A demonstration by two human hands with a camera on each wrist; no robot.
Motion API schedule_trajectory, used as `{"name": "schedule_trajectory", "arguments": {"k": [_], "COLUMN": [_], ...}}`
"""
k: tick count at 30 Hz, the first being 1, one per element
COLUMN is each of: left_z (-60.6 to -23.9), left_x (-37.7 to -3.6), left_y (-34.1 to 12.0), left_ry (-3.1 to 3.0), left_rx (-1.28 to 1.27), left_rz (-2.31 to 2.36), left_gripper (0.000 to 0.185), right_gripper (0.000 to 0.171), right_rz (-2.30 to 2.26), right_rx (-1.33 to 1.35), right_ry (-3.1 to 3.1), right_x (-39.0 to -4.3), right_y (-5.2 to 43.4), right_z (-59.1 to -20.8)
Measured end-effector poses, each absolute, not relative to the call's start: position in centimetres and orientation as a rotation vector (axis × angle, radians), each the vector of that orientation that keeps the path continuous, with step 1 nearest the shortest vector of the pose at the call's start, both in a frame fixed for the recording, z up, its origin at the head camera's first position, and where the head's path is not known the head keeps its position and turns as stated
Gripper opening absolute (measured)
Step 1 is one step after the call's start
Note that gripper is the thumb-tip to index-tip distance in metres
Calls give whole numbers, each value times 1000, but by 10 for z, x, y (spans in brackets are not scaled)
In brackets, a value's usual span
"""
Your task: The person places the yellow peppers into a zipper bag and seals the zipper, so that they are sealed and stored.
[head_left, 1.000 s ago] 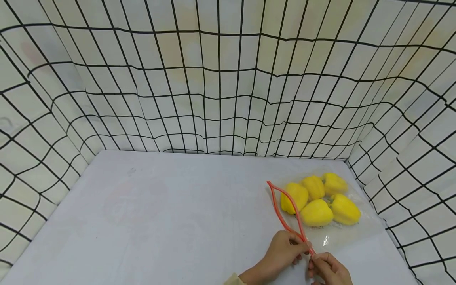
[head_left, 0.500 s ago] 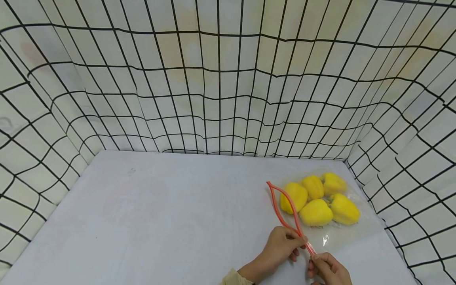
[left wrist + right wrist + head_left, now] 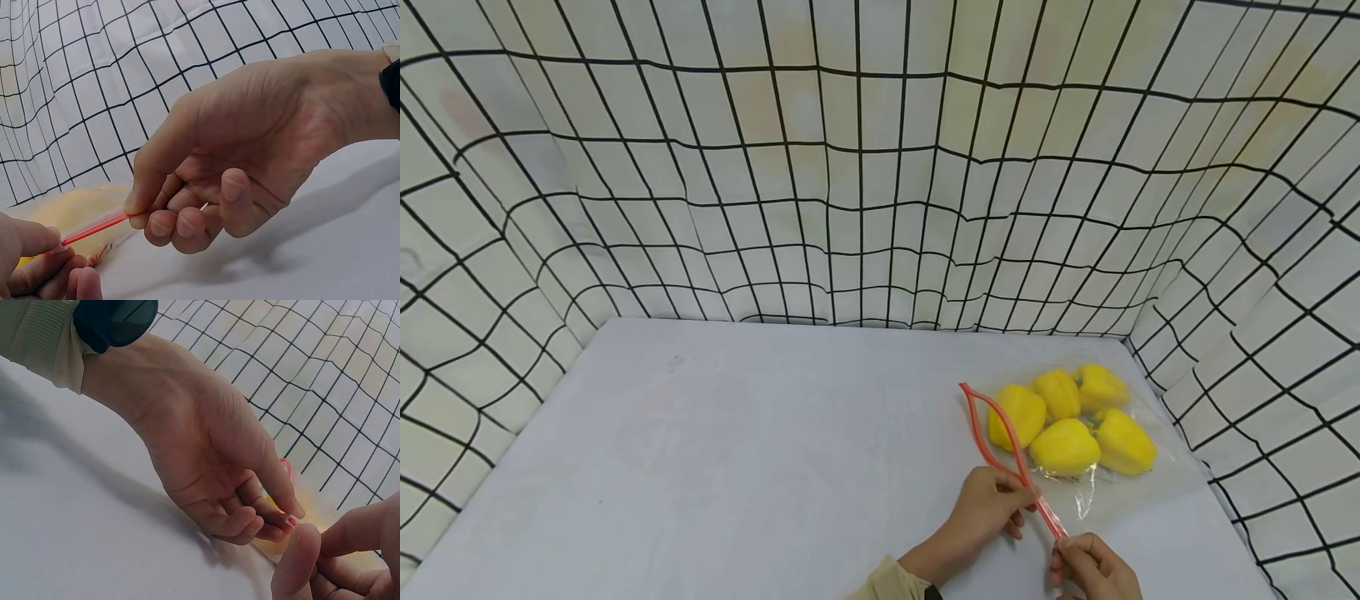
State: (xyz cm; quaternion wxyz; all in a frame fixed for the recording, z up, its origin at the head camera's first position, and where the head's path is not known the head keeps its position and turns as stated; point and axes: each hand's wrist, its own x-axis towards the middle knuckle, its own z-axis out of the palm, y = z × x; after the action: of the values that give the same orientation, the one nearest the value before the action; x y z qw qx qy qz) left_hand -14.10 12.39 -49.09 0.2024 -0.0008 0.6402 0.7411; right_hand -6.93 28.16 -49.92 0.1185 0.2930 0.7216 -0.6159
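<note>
From the head camera we see a clear zip bag (image 3: 1097,467) lying at the right near part of the white table (image 3: 737,450), with yellow peppers (image 3: 1067,417) inside; the plastic itself is hard to make out except for glints and its red zip strip (image 3: 1007,450). That strip is the long axis: it runs from its far end, pointing away and leftward, down toward us and to the right. Our left hand (image 3: 992,504) pinches the strip partway along, and our right hand (image 3: 1093,567), partly cut off by the bottom edge, pinches its near end. A grid-patterned cloth (image 3: 880,167) walls the table. In the left wrist view the left hand (image 3: 250,150) grips the red strip (image 3: 94,228) between thumb and curled fingers, while the right hand (image 3: 37,262) is cropped at the corner and the peppers (image 3: 75,209) are a blur. In the right wrist view the left hand (image 3: 212,469) hides most of the strip (image 3: 290,520), and the right hand (image 3: 337,556) shows only pinching fingertips.
</note>
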Motion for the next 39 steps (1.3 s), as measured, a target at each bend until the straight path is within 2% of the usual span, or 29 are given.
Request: {"name": "schedule_trajectory", "arguments": {"k": [28,39], "left_z": [-497,-498], "left_x": [-163,-170], "left_y": [115,111], "left_ry": [1751,1799], "left_rx": [-18,-15], "left_rz": [2099,2093], "left_gripper": [18,15], "right_gripper": [26,33], "right_rz": [-1768,-1763], "right_rx": [871,885], "right_ry": [2126,2120], "right_x": [-70,-69], "right_y": [282,282], "right_z": [-501,-499]}}
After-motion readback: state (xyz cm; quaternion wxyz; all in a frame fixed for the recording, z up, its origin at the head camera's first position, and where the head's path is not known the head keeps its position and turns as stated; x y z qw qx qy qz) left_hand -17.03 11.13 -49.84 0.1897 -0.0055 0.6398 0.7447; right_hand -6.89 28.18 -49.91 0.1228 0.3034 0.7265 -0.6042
